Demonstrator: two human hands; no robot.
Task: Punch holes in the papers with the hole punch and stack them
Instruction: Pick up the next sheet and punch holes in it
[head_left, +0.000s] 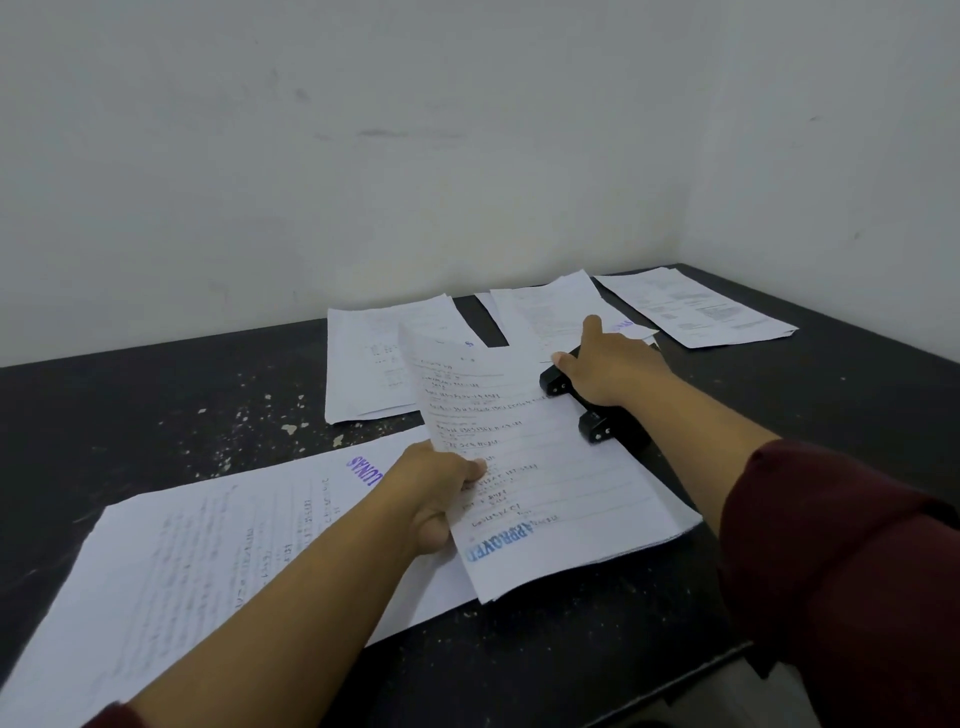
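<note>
A black hole punch (597, 410) was positioned on the dark table (156, 405), right of centre. The right hand (613, 371) was laid palm-down on top of the punch, with the fingers spread and the index finger extended toward the wall; it was pressed flat on the punch, not closed around it. The maroon sleeve (841, 561) of that arm was seen at the right edge of the view.

A sheet bearing a blue "APPROVED" stamp (540, 467) was gripped at its left edge by the left hand (441, 488), with the thumb on top and the remaining fingers curled beneath. The right edge of the sheet was placed against the punch's slot side; whether it was inserted into the slot could not be determined. The far end of the sheet was lifted and curled above the table.

A stack with a purple stamp (208, 571) was located at the near left, partly under the left forearm. A further pile (363, 364) was found behind the held sheet, another pile (556, 312) behind the right hand, and one more pile (696, 306) in the far right corner. Pale specks were scattered over the table's left portion.
</note>
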